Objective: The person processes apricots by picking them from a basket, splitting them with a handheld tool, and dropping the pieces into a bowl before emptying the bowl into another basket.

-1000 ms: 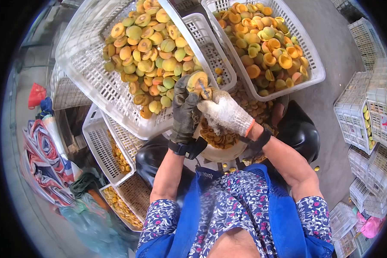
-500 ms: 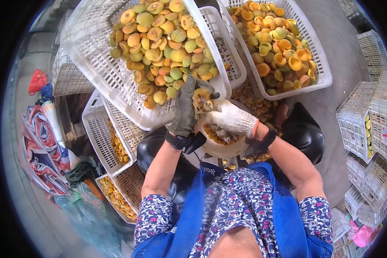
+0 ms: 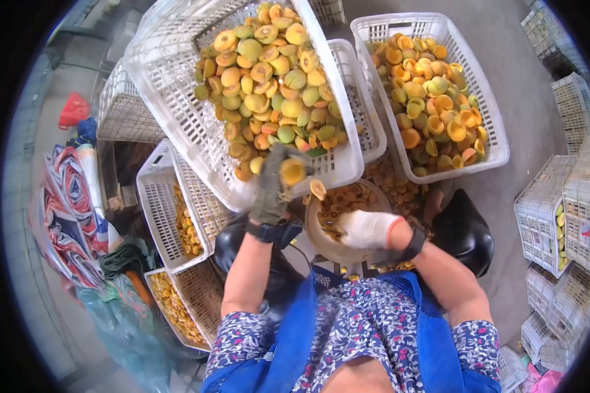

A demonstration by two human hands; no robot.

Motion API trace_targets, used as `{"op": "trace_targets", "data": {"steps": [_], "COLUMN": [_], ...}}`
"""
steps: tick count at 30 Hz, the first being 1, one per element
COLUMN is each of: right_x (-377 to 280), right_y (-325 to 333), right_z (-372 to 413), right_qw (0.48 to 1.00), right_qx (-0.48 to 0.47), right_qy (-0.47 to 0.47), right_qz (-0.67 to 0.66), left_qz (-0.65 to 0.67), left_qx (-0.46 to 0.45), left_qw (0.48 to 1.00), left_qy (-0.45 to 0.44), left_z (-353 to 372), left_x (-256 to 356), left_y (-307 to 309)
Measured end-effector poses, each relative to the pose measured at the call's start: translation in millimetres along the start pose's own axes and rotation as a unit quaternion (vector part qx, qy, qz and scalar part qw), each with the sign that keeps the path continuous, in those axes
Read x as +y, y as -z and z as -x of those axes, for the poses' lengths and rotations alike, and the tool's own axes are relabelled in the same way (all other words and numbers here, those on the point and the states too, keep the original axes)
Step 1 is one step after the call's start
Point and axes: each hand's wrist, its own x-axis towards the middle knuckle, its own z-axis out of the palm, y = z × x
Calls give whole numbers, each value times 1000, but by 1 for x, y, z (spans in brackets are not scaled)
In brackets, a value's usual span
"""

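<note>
My left hand (image 3: 273, 190), in a dark grey-green glove, is closed on a hollowed yellow peach half (image 3: 293, 171) near the front edge of the tilted white crate (image 3: 177, 111). That crate holds many cut peach halves (image 3: 269, 78), some with the brown centre still in them. My right hand (image 3: 372, 230), in a white glove, is low over a round tub (image 3: 313, 229) of scooped-out brownish centres (image 3: 347, 196). Its fingers are curled and smeared by motion; what they hold is hidden. One loose piece (image 3: 318, 190) shows at the tub's far rim.
A white crate (image 3: 498, 147) of hollowed peach halves stands at the right. Two crates at the left hold yellow pieces (image 3: 170, 308). Striped sacking (image 3: 72, 216) and a green plastic bag (image 3: 124, 327) lie further left. Stacked crates (image 3: 544, 209) line the right side.
My hands have moved apart: the right one has dropped from the fruit to the tub, while the left keeps the peach half, now showing its hollow. The view has shifted slightly.
</note>
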Motion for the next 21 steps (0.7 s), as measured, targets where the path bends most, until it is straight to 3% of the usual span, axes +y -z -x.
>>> {"op": "trace_targets", "data": {"steps": [1,3,5,7,9,10,11,12,13,15,16,20,21], "right_x": [-4,-2,0,0,-5,-6,-6,-3,1,8,9,13,14], "right_y": [-8,-1,3,5,11,14,17,18,20,22,23,37,41], "right_z": [7,10,7,4,5,7,6,5,6,9,8,-5,-8], "right_qw": [992,976,983,986,979,978,977,979,978,982,982,974,968], "right_qx": [18,-41,17,75,103,110,120,100,103,107,107,205,240], "right_qy": [-118,-206,-175,-146,-173,-172,-171,-173,-175,-141,-143,-90,-63], "right_qz": [33,54,47,36,33,31,29,47,48,65,63,33,47], "left_qz": [-4,83,120,127,80,-138,-348,-571,-571,-776,-715,-726,-638], "left_qx": [-1,109,80,22,-16,-17,-17,-2,-6,-11,-9,11,-9], "left_qw": [1000,991,989,991,994,978,908,738,738,619,660,623,735], "left_qy": [-3,8,23,-22,-66,-153,-234,-358,-360,-121,-229,-291,-229], "left_z": [-4,-6,-25,-31,-47,-73,-113,-175,-183,-192,-193,-174,-158], "left_x": [4,11,19,73,118,112,98,73,70,61,48,42,47], "left_y": [7,14,9,-60,-106,-94,-63,-13,-12,-13,-2,1,-4]}}
